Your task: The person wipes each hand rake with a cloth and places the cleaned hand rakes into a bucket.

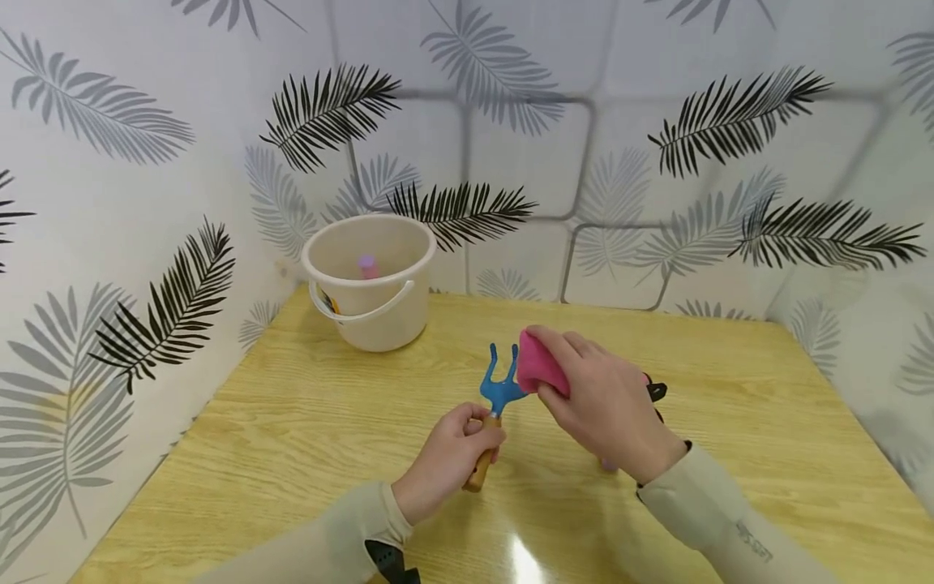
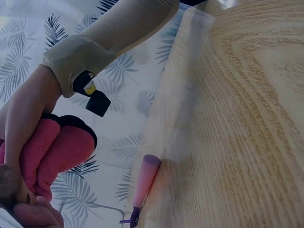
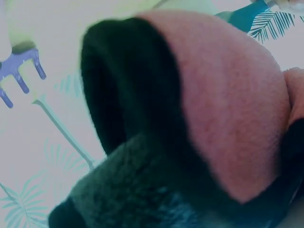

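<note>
My left hand [image 1: 456, 450] grips the wooden handle [image 1: 477, 470] of a small garden fork, whose blue tined head [image 1: 503, 391] points away from me. My right hand [image 1: 601, 397] holds a bunched pink cloth [image 1: 538, 365] against the side of the blue head. Black edging [image 3: 137, 71] on the cloth shows up close in the right wrist view. Beneath the right hand lies a second tool with a pink, purple-ended handle [image 2: 146, 178]; in the head view it is mostly hidden. Its purple tines [image 3: 21, 73] appear in the right wrist view.
A cream bucket [image 1: 375, 316] with a white carrying handle stands at the back left of the wooden table [image 1: 328, 422]. Inside it a pink handle [image 1: 369, 268] with a purple end pokes up. Leaf-patterned walls [image 1: 511, 146] border the back and sides.
</note>
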`<state>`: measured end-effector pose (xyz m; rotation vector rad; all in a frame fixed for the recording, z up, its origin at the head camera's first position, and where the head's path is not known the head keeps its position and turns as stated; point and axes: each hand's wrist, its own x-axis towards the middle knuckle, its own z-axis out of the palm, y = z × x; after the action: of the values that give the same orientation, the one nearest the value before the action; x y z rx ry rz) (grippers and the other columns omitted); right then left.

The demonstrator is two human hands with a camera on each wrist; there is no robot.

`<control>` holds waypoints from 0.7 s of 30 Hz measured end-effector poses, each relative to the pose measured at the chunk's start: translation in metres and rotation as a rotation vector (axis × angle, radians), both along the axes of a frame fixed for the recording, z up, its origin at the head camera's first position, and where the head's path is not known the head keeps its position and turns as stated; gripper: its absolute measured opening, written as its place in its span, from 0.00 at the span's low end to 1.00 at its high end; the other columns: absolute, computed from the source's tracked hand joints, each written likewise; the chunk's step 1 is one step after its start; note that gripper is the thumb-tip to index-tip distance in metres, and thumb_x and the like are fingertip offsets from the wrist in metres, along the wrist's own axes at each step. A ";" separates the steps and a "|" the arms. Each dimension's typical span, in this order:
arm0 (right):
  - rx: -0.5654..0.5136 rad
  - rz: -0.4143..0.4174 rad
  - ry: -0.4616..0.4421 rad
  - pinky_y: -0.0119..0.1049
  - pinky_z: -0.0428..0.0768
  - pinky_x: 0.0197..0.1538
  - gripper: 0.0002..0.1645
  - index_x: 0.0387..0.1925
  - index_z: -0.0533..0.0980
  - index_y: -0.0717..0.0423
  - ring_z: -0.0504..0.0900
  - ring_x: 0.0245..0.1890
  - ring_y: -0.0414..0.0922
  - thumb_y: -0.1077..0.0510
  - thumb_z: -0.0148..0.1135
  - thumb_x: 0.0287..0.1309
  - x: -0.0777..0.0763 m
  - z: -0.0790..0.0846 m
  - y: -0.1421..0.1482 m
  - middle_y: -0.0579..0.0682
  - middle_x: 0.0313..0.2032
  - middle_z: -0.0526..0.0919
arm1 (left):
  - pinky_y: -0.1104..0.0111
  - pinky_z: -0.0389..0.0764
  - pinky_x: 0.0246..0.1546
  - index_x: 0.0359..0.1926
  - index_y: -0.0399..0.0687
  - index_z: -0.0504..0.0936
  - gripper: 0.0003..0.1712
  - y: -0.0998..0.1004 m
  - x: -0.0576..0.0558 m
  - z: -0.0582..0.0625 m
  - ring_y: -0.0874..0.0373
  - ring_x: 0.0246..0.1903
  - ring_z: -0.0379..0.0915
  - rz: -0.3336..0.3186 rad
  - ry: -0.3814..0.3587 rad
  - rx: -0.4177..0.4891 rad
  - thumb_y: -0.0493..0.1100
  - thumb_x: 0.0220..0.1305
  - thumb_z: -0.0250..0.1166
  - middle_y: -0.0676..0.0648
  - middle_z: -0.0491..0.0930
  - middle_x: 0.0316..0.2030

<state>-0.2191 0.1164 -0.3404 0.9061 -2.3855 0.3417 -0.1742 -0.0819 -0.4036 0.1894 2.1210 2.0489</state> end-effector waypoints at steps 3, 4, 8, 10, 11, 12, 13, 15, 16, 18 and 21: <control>0.056 0.014 -0.032 0.38 0.75 0.19 0.36 0.62 0.68 0.46 0.72 0.25 0.42 0.53 0.67 0.50 -0.002 0.001 -0.003 0.47 0.37 0.77 | 0.74 0.69 0.14 0.50 0.35 0.67 0.19 0.002 0.003 0.000 0.60 0.19 0.68 -0.021 0.018 -0.023 0.43 0.64 0.60 0.46 0.77 0.24; 0.082 0.017 -0.059 0.38 0.76 0.20 0.35 0.62 0.68 0.45 0.73 0.25 0.42 0.53 0.68 0.50 -0.003 0.002 -0.003 0.47 0.37 0.78 | 0.74 0.68 0.12 0.49 0.36 0.67 0.19 0.003 0.004 0.001 0.60 0.17 0.67 -0.035 0.025 -0.031 0.43 0.64 0.60 0.46 0.78 0.24; 0.170 0.044 -0.189 0.39 0.79 0.25 0.36 0.60 0.70 0.42 0.76 0.30 0.44 0.50 0.72 0.48 -0.005 -0.001 -0.008 0.47 0.42 0.80 | 0.75 0.65 0.09 0.47 0.37 0.65 0.16 0.006 0.008 0.000 0.62 0.10 0.60 -0.090 0.033 -0.056 0.40 0.63 0.59 0.46 0.77 0.21; 0.182 0.066 -0.220 0.40 0.80 0.28 0.36 0.60 0.71 0.41 0.76 0.32 0.44 0.50 0.73 0.47 -0.006 -0.003 -0.011 0.46 0.43 0.80 | 0.75 0.64 0.08 0.47 0.37 0.65 0.16 0.007 0.009 -0.002 0.62 0.09 0.59 -0.105 0.034 -0.064 0.40 0.63 0.58 0.47 0.76 0.20; 0.181 0.080 -0.220 0.39 0.80 0.28 0.36 0.60 0.71 0.41 0.76 0.33 0.43 0.51 0.74 0.46 -0.007 -0.005 -0.014 0.46 0.43 0.80 | 0.75 0.63 0.08 0.47 0.37 0.65 0.16 0.007 0.010 -0.002 0.62 0.08 0.59 -0.108 0.031 -0.067 0.40 0.64 0.58 0.48 0.75 0.20; 0.172 0.097 -0.214 0.39 0.80 0.29 0.36 0.59 0.71 0.42 0.76 0.33 0.42 0.52 0.74 0.46 -0.007 -0.007 -0.016 0.46 0.42 0.80 | 0.75 0.63 0.08 0.47 0.37 0.65 0.16 0.008 0.010 -0.003 0.63 0.08 0.59 -0.110 0.031 -0.072 0.40 0.64 0.58 0.49 0.75 0.19; 0.162 0.113 -0.204 0.39 0.80 0.29 0.36 0.59 0.71 0.42 0.76 0.33 0.42 0.53 0.73 0.46 -0.008 -0.009 -0.020 0.45 0.41 0.80 | 0.75 0.64 0.08 0.47 0.37 0.65 0.16 0.008 0.010 -0.004 0.63 0.08 0.59 -0.113 0.030 -0.075 0.40 0.64 0.58 0.49 0.75 0.19; 0.145 0.154 -0.175 0.37 0.79 0.29 0.34 0.58 0.71 0.44 0.75 0.32 0.41 0.56 0.72 0.47 -0.009 -0.012 -0.026 0.45 0.38 0.79 | 0.75 0.64 0.08 0.47 0.37 0.65 0.15 0.009 0.010 -0.005 0.63 0.08 0.59 -0.121 0.030 -0.075 0.40 0.64 0.58 0.49 0.74 0.19; 0.139 0.173 -0.163 0.37 0.79 0.29 0.34 0.58 0.71 0.45 0.74 0.31 0.41 0.57 0.72 0.48 -0.009 -0.013 -0.029 0.45 0.37 0.78 | 0.76 0.65 0.08 0.46 0.38 0.65 0.15 0.009 0.011 -0.006 0.63 0.08 0.59 -0.121 0.028 -0.077 0.40 0.64 0.58 0.49 0.75 0.19; 0.143 0.192 -0.152 0.35 0.78 0.29 0.34 0.58 0.70 0.45 0.74 0.30 0.40 0.58 0.71 0.48 -0.008 -0.015 -0.032 0.45 0.36 0.78 | 0.75 0.65 0.08 0.46 0.38 0.66 0.14 0.010 0.011 -0.007 0.64 0.09 0.60 -0.118 0.029 -0.084 0.40 0.63 0.58 0.49 0.75 0.20; 0.182 0.180 -0.170 0.34 0.77 0.28 0.33 0.56 0.71 0.44 0.73 0.29 0.39 0.56 0.72 0.47 -0.006 -0.014 -0.030 0.43 0.34 0.77 | 0.75 0.66 0.10 0.45 0.37 0.67 0.15 0.008 0.011 -0.008 0.64 0.11 0.63 -0.094 0.023 -0.107 0.41 0.62 0.59 0.49 0.75 0.21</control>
<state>-0.2249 0.0862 -0.3544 1.2243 -2.5272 0.2836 -0.1632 -0.0739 -0.4114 0.2927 2.1852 1.8846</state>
